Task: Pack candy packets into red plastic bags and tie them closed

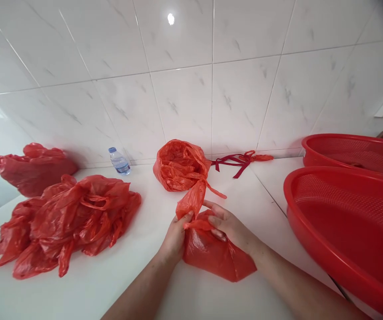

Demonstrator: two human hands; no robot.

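Observation:
A red plastic bag (214, 253), its lower part folded into a flat packet, lies at the front middle of the white table. My left hand (177, 231) grips its left side, thumb on top near the gathered part. From the right, my right hand (228, 224) pinches the upper edge between thumb and fingers; some fingertips are hidden behind the plastic. A twisted red strip runs up from the packet toward an open, rounded red bag (181, 166) stuffed with more red plastic. Whether the two are joined, I cannot tell.
Crumpled red bags (78, 218) are heaped at left, with another red bundle (34, 169) behind. A water bottle (120, 161) stands near the tiled wall. Dark red ribbons (234, 160) lie at the back. Two red plastic baskets (331, 253) occupy the right side.

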